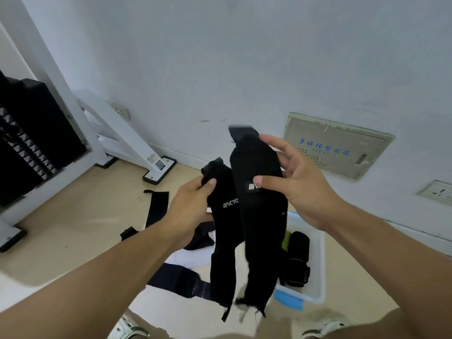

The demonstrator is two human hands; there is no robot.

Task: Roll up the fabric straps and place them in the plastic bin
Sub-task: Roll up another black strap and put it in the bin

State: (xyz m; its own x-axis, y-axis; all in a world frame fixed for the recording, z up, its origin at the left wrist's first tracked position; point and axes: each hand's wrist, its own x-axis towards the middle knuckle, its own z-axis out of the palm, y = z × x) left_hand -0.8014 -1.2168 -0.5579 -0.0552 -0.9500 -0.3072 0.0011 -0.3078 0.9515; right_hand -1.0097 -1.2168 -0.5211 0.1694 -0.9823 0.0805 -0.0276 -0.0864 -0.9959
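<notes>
Two black fabric straps hang in front of me. My left hand pinches the top of the left strap, which carries white lettering. My right hand holds the wider right strap near its top, thumb on its label. Below and to the right sits the clear plastic bin with a blue handle; rolled black straps lie inside it. Another black strap lies flat on the floor to the left, and a dark strap lies on white cloth below my left forearm.
A white gym machine frame with a black weight stack stands at the left. A wall panel and sockets are on the white wall behind. My shoes show at the bottom edge on the tan floor.
</notes>
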